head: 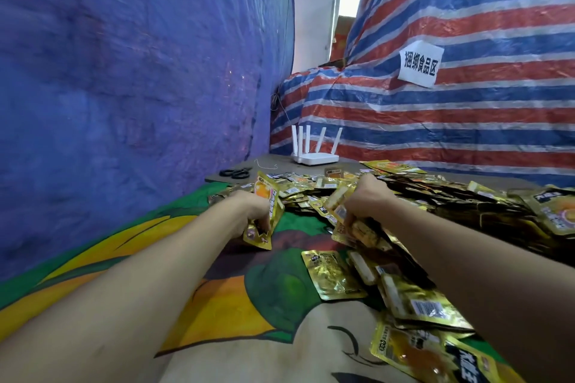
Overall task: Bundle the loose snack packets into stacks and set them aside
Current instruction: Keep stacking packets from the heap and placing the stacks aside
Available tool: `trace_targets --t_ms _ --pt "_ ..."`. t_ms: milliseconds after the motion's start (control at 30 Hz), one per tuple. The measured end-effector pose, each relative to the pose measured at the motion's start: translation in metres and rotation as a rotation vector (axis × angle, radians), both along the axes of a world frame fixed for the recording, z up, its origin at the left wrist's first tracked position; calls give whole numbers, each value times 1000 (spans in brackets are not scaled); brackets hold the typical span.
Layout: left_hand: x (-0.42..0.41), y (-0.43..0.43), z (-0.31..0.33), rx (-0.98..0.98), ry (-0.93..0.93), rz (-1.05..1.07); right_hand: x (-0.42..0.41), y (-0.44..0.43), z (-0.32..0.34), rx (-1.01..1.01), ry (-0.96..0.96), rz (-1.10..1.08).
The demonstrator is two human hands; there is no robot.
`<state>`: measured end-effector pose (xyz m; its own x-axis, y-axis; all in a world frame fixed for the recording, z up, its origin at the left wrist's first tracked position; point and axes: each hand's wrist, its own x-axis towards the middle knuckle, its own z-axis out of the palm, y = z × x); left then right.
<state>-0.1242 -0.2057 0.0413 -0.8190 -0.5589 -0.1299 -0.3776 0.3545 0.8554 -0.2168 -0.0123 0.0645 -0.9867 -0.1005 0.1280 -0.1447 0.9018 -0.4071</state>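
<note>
My left hand (249,211) grips a small upright stack of gold snack packets (267,205) just above the patterned cloth. My right hand (364,199) grips a few gold packets (357,227) at the near edge of the big loose pile of packets (451,196), which spreads across the right side. More loose packets (404,295) trail along the cloth toward me under my right forearm.
A colourful cloth (217,305) covers the work surface. Black scissors (236,172) and a white router (314,157) sit at the far end on cardboard. A blue tarp (124,71) walls the left; a striped tarp (466,118) with a paper sign (421,64) walls the right.
</note>
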Motion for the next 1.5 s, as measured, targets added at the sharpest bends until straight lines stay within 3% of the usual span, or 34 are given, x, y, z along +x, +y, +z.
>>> trace_targets --t_ms 233,433,567,733,967,1100,1233,1367,1500 --pt "18 -5 -6 232 81 -52 11 5 18 -440 127 172" --pt "36 4 -7 145 189 29 37 9 41 -725 370 258" --pt "46 12 -7 196 278 30 65 25 56 -890 165 385" --pt "62 45 2 351 439 -48 97 70 55 -765 68 526" --pt "94 131 -3 608 569 -304 139 151 19 -722 -11 378" --pt "108 183 -13 573 526 -418 161 181 -19 -851 -31 199" --pt "108 211 -25 540 525 -537 161 192 -37 -1018 47 152" --pt "110 210 -27 481 631 -488 166 190 -39 -1076 53 205" --pt "112 212 -37 574 560 -420 169 184 -44 -1174 54 79"
